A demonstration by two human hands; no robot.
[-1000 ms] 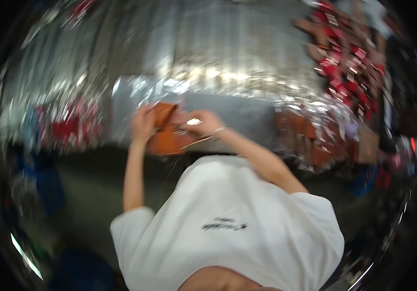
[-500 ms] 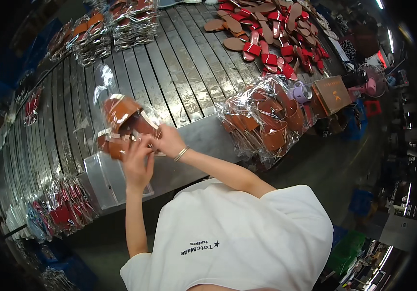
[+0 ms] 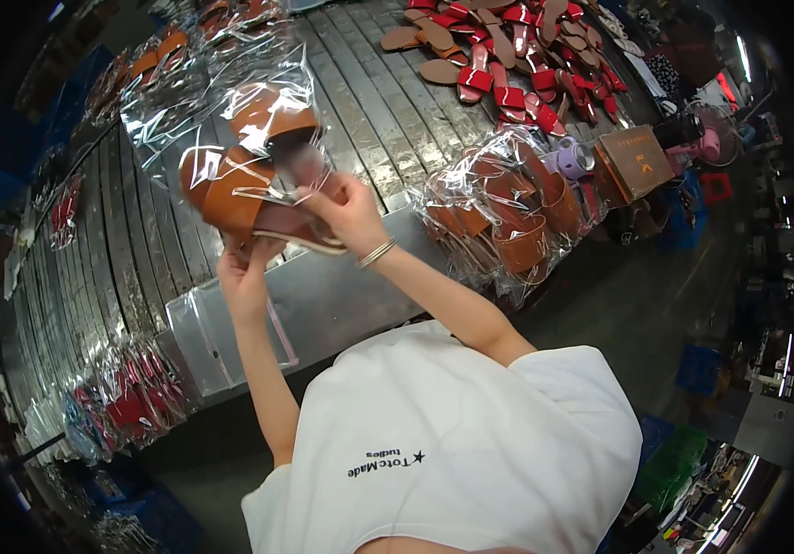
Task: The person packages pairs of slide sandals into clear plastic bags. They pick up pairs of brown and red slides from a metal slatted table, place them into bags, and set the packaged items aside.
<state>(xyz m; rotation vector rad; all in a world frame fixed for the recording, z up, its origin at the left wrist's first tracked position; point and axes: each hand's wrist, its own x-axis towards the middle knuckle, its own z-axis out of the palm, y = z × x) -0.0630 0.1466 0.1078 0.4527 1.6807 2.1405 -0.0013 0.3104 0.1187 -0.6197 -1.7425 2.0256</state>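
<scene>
A pair of brown slide sandals (image 3: 233, 196) is held up over the slatted work surface, inside a clear plastic bag (image 3: 170, 120) whose loose end spreads toward the far left. My right hand (image 3: 349, 214) grips the pair at the sole ends nearest me, fingers closed. Beneath the nearer sandal, my left hand (image 3: 244, 279) pinches its lower edge; some of its fingertips are hidden behind the sandal. Flat on the metal edge below my left hand lies an unused-looking clear bag (image 3: 205, 337).
Loose red and brown sandals (image 3: 517, 69) are heaped at the far right. Bagged brown sandals (image 3: 508, 208) stand at the right edge, beside a purple device (image 3: 570, 159) and a brown box (image 3: 635, 164). Bagged red sandals (image 3: 133, 397) line the near left; bagged stacks (image 3: 161, 60) stand far left.
The bagged sandals have risen and tilted, with the bag's loose end spreading farther out. My left hand has moved from the front of the pair to underneath; my right hand shifted up and right.
</scene>
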